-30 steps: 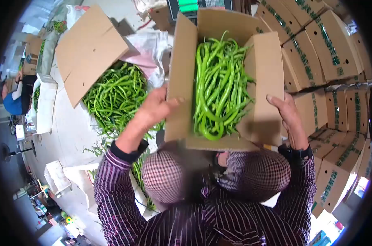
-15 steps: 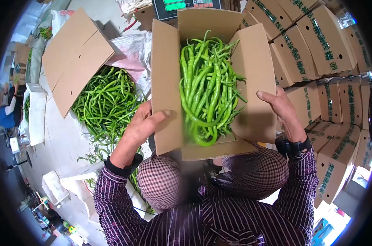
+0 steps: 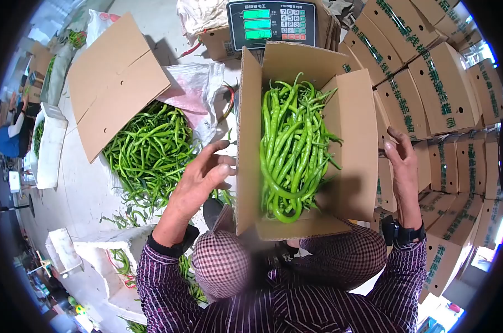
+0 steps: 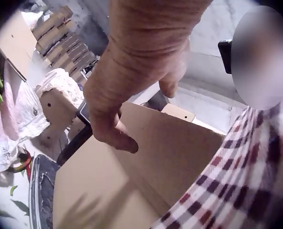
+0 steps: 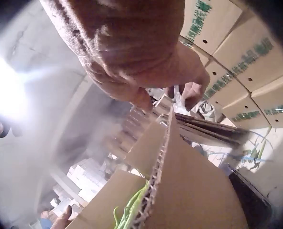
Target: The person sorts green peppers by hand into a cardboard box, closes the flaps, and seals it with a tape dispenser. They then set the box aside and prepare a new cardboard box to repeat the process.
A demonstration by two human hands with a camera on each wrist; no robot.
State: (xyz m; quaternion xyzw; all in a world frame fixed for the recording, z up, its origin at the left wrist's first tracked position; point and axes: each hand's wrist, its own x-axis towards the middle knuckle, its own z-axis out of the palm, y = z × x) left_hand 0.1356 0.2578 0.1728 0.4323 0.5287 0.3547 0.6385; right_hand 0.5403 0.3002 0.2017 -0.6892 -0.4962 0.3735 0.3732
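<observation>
An open cardboard box [image 3: 356, 166] holding long green peppers [image 3: 293, 152] stands in front of the person's knees, its flaps spread. My left hand [image 3: 199, 180] is beside the box's left flap, fingers apart and loosely bent, holding nothing. In the left wrist view the left hand [image 4: 132, 71] hangs over the box's plain side [image 4: 113, 191]. My right hand [image 3: 404, 166] is just off the right flap, its fingers loosely bent with nothing in them. From the right wrist, the right hand [image 5: 136, 57] appears above the box's corrugated edge [image 5: 160, 176].
A scale's lit display [image 3: 272, 25] stands behind the box, and a dark scale platform [image 4: 41, 191] shows beneath it. Loose green peppers [image 3: 151, 150] are heaped at left under a cardboard sheet [image 3: 115, 83]. Stacked cartons [image 3: 443, 86] line the right. A white foam box [image 3: 104, 272] is at lower left.
The box, gripped by both hands earlier, has been let go; it now appears lower in the head view. Both hands have come off its flaps, and more of the scale display shows.
</observation>
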